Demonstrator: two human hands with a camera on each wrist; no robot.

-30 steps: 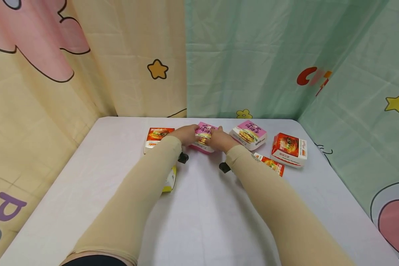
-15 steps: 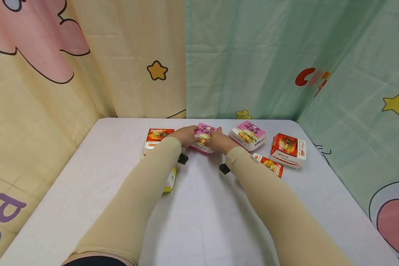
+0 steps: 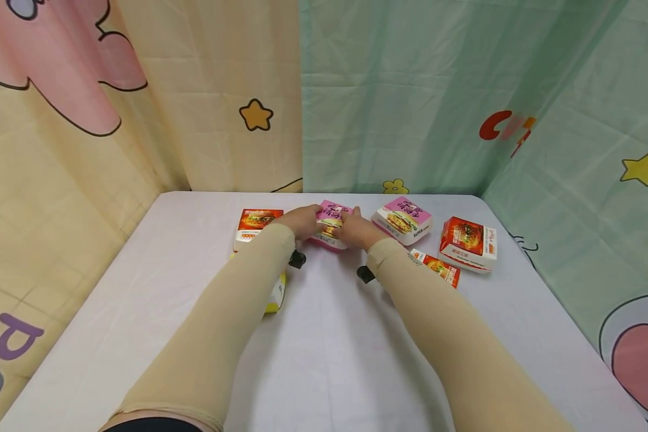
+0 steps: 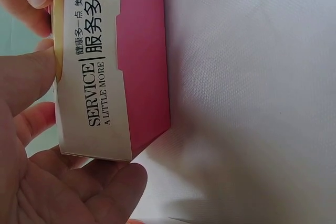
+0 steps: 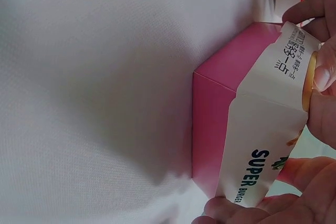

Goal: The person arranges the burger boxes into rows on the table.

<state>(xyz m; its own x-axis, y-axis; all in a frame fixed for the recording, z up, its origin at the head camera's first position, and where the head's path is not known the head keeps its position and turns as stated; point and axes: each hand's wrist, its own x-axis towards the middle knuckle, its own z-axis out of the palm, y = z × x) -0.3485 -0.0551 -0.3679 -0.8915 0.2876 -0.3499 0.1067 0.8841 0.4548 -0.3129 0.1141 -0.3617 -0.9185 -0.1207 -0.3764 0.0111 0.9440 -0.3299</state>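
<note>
Unmoved, hands point(image 3: 303, 221) point(image 3: 358, 230) grip an angular cardboard box point(image 4: 113, 66).

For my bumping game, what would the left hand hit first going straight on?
The left hand would first meet the pink and white cardboard box it's holding; depth beyond looks unclear.

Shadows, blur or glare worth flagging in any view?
Head: soft shadows on the white tabletop, no strong glare; left wrist: pink-and-white box reads crisply ("SERVICE"), dim soft-edged shadow to its lower right; right wrist: "SUPER" legible, broad diffuse shadow left of the box.
</note>
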